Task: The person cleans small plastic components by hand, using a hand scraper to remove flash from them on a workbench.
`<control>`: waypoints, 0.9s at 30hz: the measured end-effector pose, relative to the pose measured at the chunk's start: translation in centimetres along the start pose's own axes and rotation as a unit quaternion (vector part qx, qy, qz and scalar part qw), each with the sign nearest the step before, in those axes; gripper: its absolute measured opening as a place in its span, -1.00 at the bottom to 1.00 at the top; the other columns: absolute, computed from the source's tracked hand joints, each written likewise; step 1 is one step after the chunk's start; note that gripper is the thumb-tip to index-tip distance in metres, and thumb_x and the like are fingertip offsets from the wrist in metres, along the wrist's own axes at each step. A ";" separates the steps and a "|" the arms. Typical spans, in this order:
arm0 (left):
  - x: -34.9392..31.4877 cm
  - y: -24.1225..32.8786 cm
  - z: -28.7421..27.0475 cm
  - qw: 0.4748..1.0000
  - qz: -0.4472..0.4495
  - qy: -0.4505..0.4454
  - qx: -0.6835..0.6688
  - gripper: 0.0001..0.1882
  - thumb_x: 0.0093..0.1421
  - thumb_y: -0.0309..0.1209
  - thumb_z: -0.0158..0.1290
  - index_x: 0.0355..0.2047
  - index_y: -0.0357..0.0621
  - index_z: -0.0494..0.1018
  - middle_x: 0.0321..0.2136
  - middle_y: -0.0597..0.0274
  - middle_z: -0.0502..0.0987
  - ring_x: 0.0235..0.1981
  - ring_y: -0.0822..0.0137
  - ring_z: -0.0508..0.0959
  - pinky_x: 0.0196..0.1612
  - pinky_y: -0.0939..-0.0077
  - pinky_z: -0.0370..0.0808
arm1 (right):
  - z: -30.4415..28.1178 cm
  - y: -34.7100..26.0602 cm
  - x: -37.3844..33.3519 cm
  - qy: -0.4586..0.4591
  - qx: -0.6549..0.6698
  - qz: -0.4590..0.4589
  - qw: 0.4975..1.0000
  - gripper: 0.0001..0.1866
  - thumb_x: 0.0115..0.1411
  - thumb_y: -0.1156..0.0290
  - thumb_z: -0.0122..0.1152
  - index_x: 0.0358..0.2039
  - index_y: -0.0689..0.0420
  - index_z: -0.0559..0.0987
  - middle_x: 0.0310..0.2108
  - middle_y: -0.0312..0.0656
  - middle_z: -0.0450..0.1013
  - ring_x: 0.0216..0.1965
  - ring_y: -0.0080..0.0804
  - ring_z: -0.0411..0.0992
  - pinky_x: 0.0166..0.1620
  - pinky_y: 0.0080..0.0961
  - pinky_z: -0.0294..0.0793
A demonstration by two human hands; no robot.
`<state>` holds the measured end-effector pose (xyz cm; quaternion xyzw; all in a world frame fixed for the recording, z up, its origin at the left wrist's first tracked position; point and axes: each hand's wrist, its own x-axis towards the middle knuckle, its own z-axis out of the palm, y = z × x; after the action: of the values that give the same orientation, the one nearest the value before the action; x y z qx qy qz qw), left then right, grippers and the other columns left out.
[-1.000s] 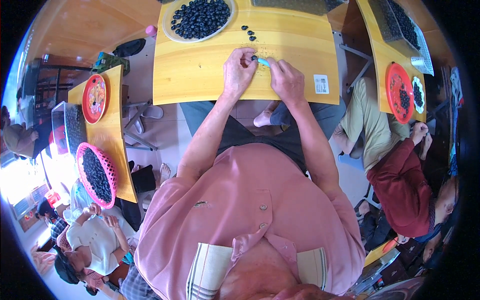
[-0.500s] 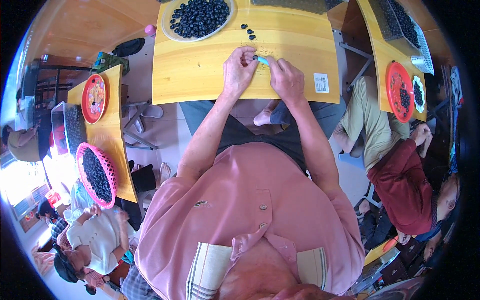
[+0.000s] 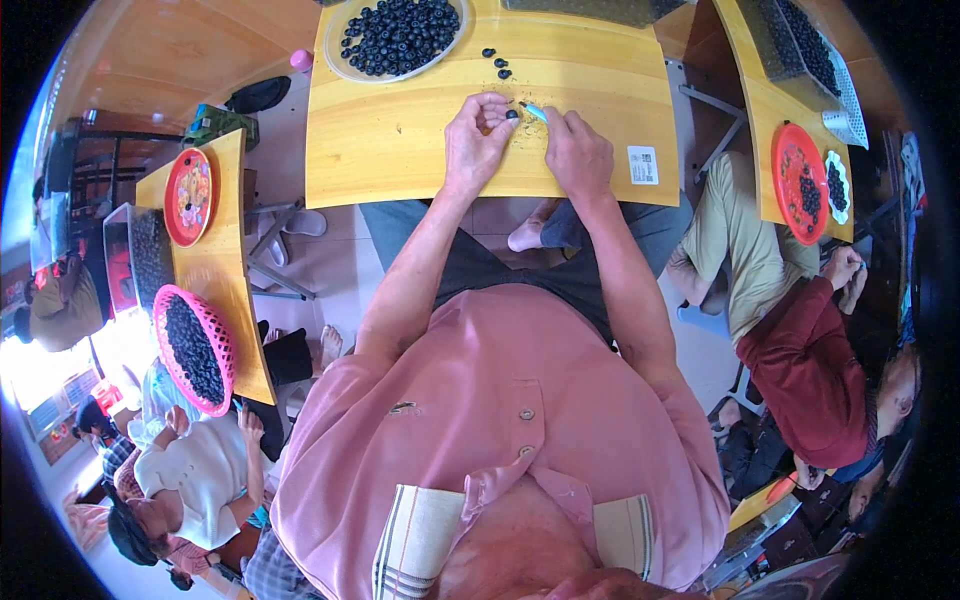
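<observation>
Over the wooden table (image 3: 400, 160), my left hand (image 3: 475, 145) pinches a small round black piece (image 3: 512, 115) between thumb and fingertips. My right hand (image 3: 579, 155) is closed round a light-blue handled tool (image 3: 537, 113) with a thin dark tip. That tip is beside the black piece, a little apart from it. Small crumbs lie on the wood under my fingers. Just beyond, several similar black pieces (image 3: 502, 74) lie loose. A clear round tray (image 3: 334, 62) at the far left of the table holds a heap of them.
A white printed label (image 3: 643, 166) is stuck near the table's right edge. On the left table are a red plate (image 3: 190, 198) and a pink basket (image 3: 218, 350) of black pieces. To the right, a person in dark red sits by a red tray (image 3: 797, 170).
My right hand has drawn slightly right, taking the tool's tip away from the black piece. The left hand still holds the piece. A person at the left has lowered their hands.
</observation>
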<state>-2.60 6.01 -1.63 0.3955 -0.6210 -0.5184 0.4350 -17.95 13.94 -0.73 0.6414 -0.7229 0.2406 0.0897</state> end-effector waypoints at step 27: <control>6.7 0.9 -1.9 0.932 0.176 -0.036 0.316 -0.75 0.17 -0.39 0.29 -0.15 -0.18 0.65 -0.35 0.03 0.57 -0.25 0.07 0.62 -0.16 0.21 0.56 | 0.5 0.3 -0.3 0.078 0.018 0.044 0.996 -0.74 0.19 0.45 0.21 -0.09 0.00 0.61 -0.46 -0.22 0.46 -0.44 -0.18 0.56 -0.40 -0.23 0.57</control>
<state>-2.89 -0.70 0.24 0.3780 -0.8273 -0.2246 0.3496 -18.12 14.02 -1.39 0.5901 -0.7365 0.3068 0.1234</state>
